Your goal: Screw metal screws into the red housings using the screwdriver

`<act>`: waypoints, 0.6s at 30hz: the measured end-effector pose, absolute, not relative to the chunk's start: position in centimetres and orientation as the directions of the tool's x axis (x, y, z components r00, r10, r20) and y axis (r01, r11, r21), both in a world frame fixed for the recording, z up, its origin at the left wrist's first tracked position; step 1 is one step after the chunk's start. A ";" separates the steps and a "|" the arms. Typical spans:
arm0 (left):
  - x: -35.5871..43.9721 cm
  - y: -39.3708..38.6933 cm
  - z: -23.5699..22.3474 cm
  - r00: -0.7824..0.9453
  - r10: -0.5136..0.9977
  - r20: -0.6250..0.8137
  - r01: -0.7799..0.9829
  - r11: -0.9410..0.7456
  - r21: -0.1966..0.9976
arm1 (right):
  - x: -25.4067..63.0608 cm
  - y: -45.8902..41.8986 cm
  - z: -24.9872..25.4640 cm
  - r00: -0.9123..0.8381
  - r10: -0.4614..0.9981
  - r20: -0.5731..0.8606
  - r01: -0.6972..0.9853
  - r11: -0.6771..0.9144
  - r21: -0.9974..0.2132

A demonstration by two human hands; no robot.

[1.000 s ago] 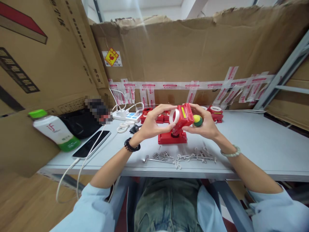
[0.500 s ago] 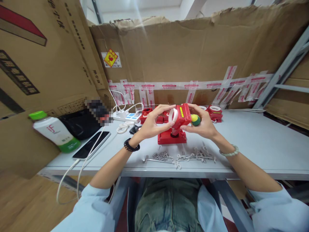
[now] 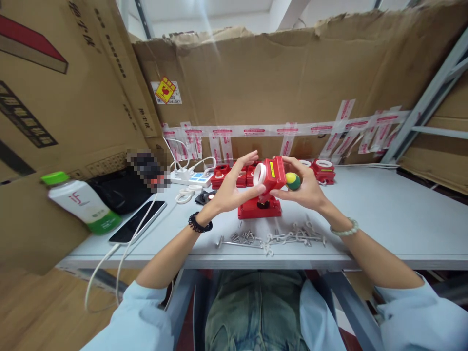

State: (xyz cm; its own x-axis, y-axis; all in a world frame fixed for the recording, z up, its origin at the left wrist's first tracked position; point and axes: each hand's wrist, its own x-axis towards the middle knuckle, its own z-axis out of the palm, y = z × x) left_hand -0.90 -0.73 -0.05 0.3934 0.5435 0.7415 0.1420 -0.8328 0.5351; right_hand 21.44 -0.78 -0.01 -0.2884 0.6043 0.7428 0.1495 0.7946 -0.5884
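Loose screws (image 3: pixel 248 237) lie on the bench (image 3: pixel 383 219), seemingly yet to be fitted. Beyond, the right hand (image 3: pixel 309 189) grips a red housing (image 3: pixel 276 176) over a red base (image 3: pixel 250 210), whether joined unclear; the left hand (image 3: pixel 231 191) spreads open beside it.

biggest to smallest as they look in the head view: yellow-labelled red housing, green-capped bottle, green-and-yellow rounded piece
1. green-capped bottle
2. yellow-labelled red housing
3. green-and-yellow rounded piece

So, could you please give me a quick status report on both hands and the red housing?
Left hand open beside white ring. Right hand holding red housing, tilted above red base. Loose screws in front of base.
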 end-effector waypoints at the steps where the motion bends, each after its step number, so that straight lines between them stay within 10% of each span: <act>1: -0.9 -0.7 -0.1 0.370 0.571 0.733 0.166 -0.817 0.553 | 21.4 -0.8 -0.1 -0.295 0.604 0.740 0.160 0.795 -0.585; 18: -0.8 -0.5 -0.4 0.366 0.575 0.732 0.135 -0.811 0.570 | 21.5 -0.4 -0.5 -0.281 0.602 0.747 0.222 0.798 -0.560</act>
